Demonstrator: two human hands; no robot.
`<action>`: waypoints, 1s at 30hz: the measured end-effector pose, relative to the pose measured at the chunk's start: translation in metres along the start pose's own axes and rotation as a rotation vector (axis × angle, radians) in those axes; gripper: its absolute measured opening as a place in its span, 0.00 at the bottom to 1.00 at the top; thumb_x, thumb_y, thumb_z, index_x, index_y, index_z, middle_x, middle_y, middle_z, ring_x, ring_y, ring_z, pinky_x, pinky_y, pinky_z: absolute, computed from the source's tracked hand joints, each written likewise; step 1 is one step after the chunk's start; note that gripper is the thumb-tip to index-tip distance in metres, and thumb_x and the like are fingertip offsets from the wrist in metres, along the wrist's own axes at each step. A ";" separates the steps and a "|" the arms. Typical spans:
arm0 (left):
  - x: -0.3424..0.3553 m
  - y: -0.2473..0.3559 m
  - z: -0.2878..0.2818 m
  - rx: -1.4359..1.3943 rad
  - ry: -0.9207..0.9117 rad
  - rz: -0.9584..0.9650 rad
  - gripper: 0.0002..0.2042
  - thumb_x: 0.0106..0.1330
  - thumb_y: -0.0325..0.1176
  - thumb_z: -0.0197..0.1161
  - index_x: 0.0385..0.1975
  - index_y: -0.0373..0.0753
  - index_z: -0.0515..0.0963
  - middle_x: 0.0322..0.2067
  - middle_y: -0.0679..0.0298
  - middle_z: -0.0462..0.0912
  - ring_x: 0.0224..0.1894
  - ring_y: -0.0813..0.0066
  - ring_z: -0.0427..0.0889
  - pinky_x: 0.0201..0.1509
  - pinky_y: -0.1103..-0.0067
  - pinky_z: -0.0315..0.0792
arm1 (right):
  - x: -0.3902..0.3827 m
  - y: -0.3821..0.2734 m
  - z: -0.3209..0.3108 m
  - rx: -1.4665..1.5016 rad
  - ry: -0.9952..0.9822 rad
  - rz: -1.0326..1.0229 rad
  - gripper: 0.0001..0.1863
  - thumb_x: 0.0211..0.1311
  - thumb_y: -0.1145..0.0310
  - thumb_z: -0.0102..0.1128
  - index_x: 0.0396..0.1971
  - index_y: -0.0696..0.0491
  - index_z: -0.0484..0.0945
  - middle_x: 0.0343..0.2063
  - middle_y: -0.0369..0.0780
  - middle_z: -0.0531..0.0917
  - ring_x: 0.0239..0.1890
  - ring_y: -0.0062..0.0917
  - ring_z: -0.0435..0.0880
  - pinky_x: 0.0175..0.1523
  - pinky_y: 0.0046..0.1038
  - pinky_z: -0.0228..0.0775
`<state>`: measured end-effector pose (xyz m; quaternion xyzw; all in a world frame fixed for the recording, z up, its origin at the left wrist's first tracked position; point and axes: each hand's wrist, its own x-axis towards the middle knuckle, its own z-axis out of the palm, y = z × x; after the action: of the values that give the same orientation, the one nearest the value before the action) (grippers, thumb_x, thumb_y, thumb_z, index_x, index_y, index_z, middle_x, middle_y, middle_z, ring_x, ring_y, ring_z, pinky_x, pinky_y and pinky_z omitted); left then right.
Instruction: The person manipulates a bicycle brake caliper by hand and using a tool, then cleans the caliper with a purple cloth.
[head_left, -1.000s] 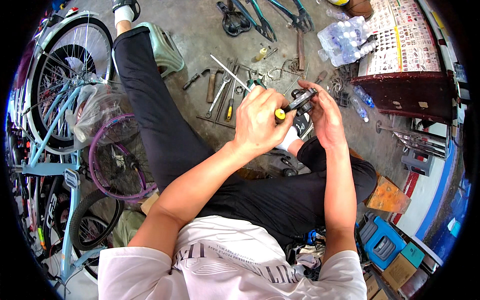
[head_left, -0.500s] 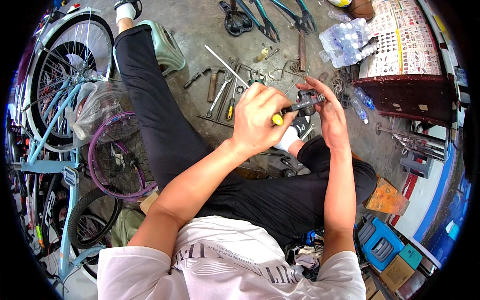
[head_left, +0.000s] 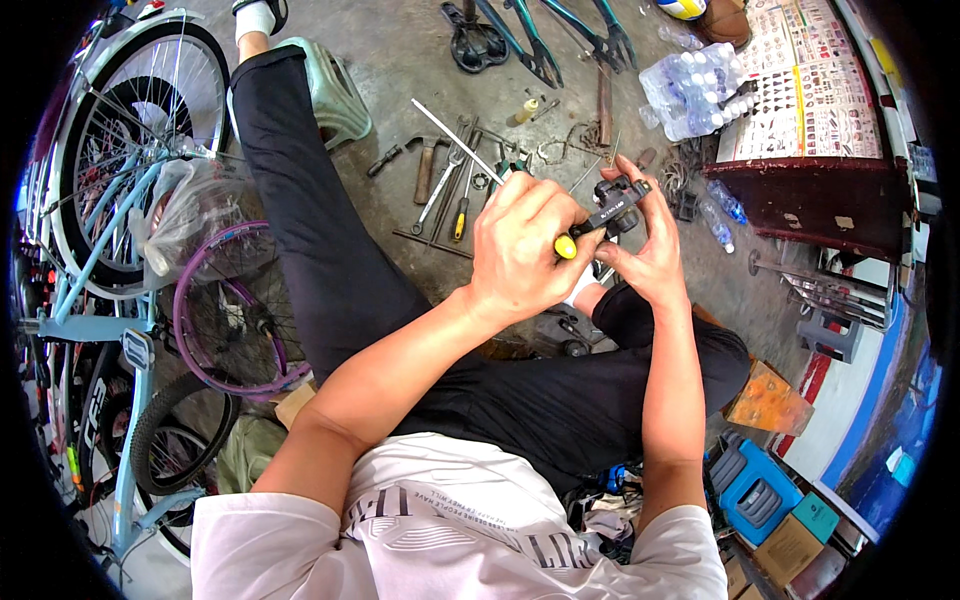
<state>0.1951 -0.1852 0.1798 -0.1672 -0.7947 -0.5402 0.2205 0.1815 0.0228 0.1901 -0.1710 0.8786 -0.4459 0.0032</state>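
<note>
My left hand clenches the yellow-handled screwdriver; right hand grasps the small black metal part above my knee. Rigid, probably greasy: grip its sides.

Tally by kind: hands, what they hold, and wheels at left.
Hands: 2 (left hand, right hand)
Screwdriver, yellow and black handle: 1, in the left hand
Small black part: 1, in the right hand
Bicycle wheels: 3 (silver-rimmed wheel, purple-rimmed wheel, black-tyred wheel)
Total: 7
</note>
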 end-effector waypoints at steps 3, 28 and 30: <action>-0.001 -0.001 0.001 0.015 -0.012 -0.002 0.11 0.48 0.29 0.77 0.26 0.40 0.78 0.26 0.65 0.77 0.31 0.60 0.75 0.35 0.67 0.70 | 0.000 0.001 -0.002 0.013 -0.010 -0.028 0.50 0.49 0.47 0.78 0.70 0.56 0.69 0.58 0.45 0.80 0.59 0.37 0.81 0.62 0.36 0.72; 0.004 0.001 -0.009 -0.116 -0.005 0.010 0.13 0.48 0.25 0.78 0.30 0.38 0.80 0.31 0.61 0.85 0.32 0.60 0.80 0.38 0.70 0.73 | -0.005 0.000 0.009 0.466 0.017 0.082 0.43 0.62 0.50 0.67 0.71 0.60 0.66 0.60 0.47 0.79 0.62 0.33 0.79 0.67 0.36 0.68; 0.004 -0.003 -0.008 -0.154 -0.015 -0.003 0.13 0.48 0.25 0.79 0.31 0.38 0.80 0.32 0.61 0.86 0.33 0.61 0.81 0.39 0.70 0.73 | -0.004 0.003 -0.002 0.632 0.048 0.052 0.40 0.63 0.56 0.67 0.71 0.60 0.67 0.60 0.47 0.79 0.62 0.34 0.79 0.67 0.35 0.69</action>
<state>0.1915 -0.1940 0.1821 -0.1866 -0.7526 -0.5989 0.2003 0.1842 0.0273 0.1882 -0.1283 0.7005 -0.7004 0.0467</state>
